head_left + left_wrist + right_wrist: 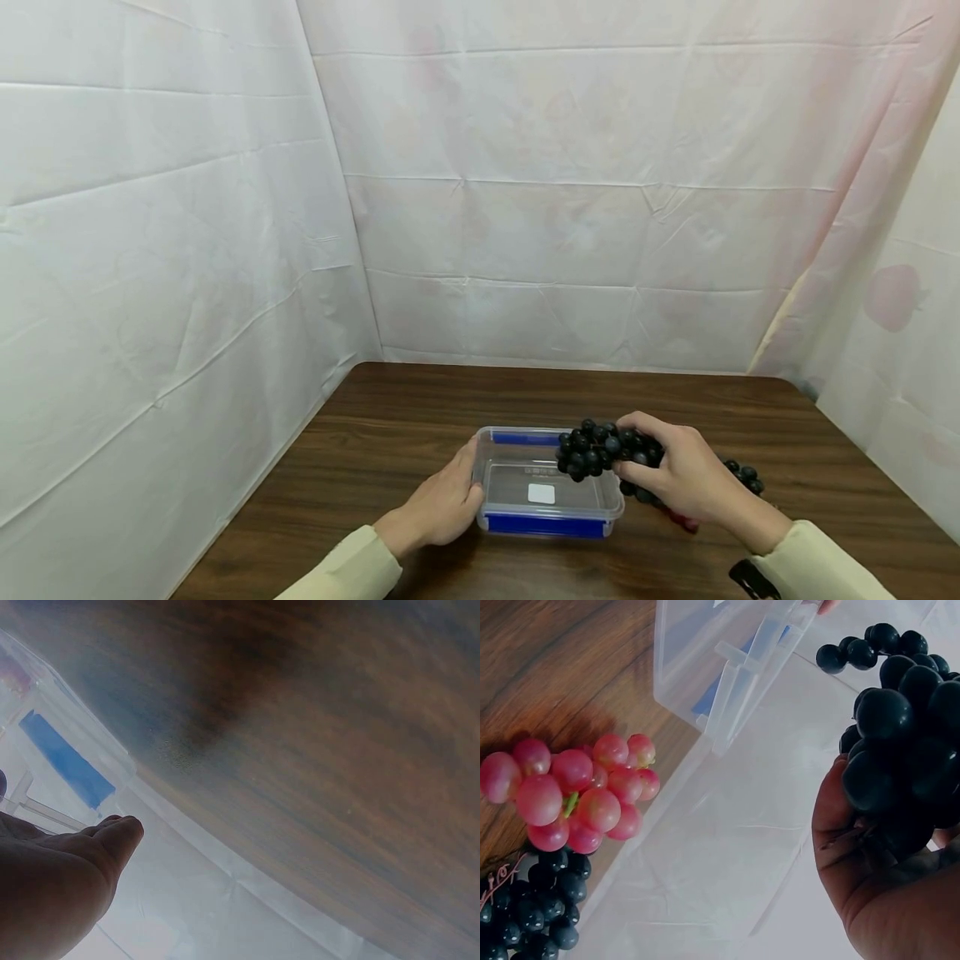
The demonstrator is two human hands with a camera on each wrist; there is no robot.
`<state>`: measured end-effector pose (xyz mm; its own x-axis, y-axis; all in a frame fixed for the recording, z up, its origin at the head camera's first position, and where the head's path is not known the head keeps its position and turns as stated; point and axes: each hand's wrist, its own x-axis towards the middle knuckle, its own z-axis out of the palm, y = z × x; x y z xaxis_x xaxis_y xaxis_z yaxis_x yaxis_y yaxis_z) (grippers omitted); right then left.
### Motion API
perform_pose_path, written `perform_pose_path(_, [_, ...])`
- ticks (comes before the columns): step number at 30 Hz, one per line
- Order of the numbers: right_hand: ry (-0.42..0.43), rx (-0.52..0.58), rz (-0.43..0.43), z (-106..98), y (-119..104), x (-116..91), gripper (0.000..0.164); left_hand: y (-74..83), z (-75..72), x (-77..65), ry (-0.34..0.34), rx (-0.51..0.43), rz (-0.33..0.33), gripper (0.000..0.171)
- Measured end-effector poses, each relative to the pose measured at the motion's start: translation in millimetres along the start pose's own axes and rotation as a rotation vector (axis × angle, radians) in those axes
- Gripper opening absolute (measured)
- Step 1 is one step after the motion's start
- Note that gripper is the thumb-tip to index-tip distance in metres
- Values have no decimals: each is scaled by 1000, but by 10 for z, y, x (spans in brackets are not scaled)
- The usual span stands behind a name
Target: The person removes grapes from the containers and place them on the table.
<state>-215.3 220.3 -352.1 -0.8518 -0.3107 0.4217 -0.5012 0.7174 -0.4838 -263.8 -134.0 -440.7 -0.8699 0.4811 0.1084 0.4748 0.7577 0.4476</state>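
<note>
A clear plastic food container (542,493) with blue clips stands on the table, and no lid shows on it in the head view. My left hand (442,500) rests against its left wall with the fingers fairly straight. Above the container's right side, my right hand (678,467) grips a bunch of black grapes (588,450) between thumb and fingers. Part of that bunch overlaps the container's rim in the head view. The right wrist view shows the held black grapes (900,712) close up, with the container wall (690,660) beyond them.
Pink grapes (570,791) lie on the wooden table (360,433) to the container's right. A second black bunch (540,907) lies beside them, partly behind my right wrist in the head view. White cloth (525,233) hangs around the table's back and sides.
</note>
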Motion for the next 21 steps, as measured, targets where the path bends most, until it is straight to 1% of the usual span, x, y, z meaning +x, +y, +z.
perform_pose_path(9, [-64, 52, 79, -54, 55, -132, 40, 14, -6, -3, -1, 2, -3, 69])
perform_pose_path(14, [-59, 51, 77, -104, 83, -171, 39, 15, -9, -4, -4, 1, -5, 69])
perform_pose_path(21, [-52, 96, 100, -151, 132, -213, 39, 8, -5, 0, 0, 2, -8, 69])
